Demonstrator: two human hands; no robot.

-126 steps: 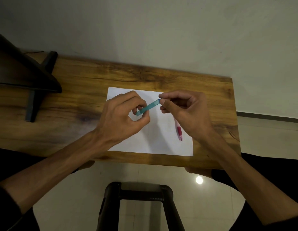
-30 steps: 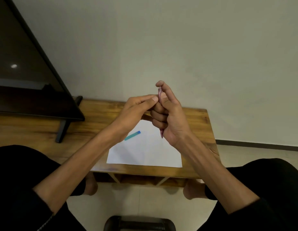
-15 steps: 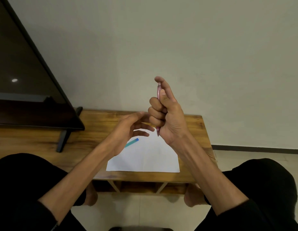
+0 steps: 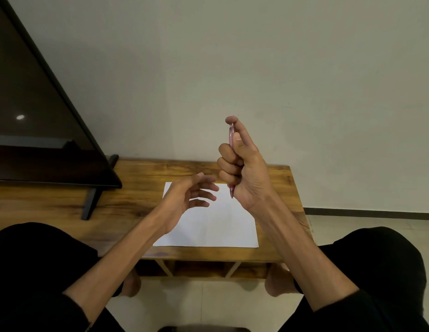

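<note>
My right hand (image 4: 242, 168) is raised above the table and grips a pink pen (image 4: 231, 137) upright in its fist, tip pointing down, with the index finger laid over the pen's top end. My left hand (image 4: 187, 200) hovers lower and to the left, fingers relaxed and spread, holding nothing. Beneath both hands a white sheet of paper (image 4: 218, 228) lies flat on the wooden table (image 4: 141, 185). The small teal strip seen earlier on the paper is hidden behind my left hand.
A dark flat screen (image 4: 36, 130) on a black stand (image 4: 91, 202) fills the table's left side. A plain wall rises behind. My knees in black trousers flank the table's front edge, with tiled floor below.
Since a second ago my left hand has let go of the pen's top, dropped and opened. My right hand kept the pen upright. Four seconds ago both hands held the teal strip over the paper.
</note>
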